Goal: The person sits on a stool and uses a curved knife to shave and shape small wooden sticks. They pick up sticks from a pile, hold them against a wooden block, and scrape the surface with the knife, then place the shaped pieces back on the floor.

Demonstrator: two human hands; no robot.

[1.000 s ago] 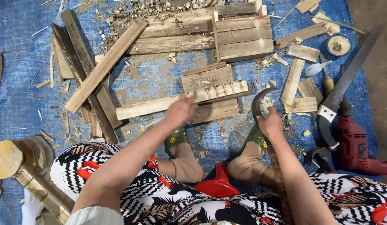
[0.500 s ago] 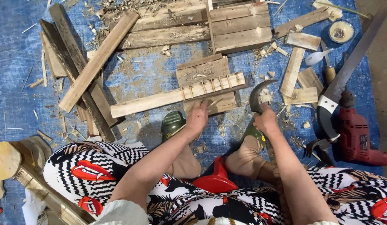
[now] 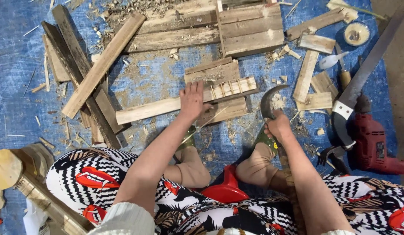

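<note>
My left hand (image 3: 192, 100) lies on a long pale wooden slat (image 3: 145, 110) that rests on the blue tarp, fingers spread over it next to its notched right end (image 3: 234, 87). In my right hand (image 3: 278, 126) I grip the handle of a curved sickle-like blade (image 3: 267, 101), whose dark hook arches up beside the slat's right end. Both of my feet in green sandals sit just below the slat, one under each hand.
Planks and boards (image 3: 250, 28) lie scattered across the blue tarp (image 3: 19, 87) amid wood chips. A large machete (image 3: 363, 78) and a red power drill (image 3: 373, 146) lie at right. A log mallet (image 3: 10, 167) rests at lower left, a red stool (image 3: 226, 189) beneath me.
My left hand drew back toward me, then reached out again and settled on the slat. The right hand kept its hold on the sickle beside my foot.
</note>
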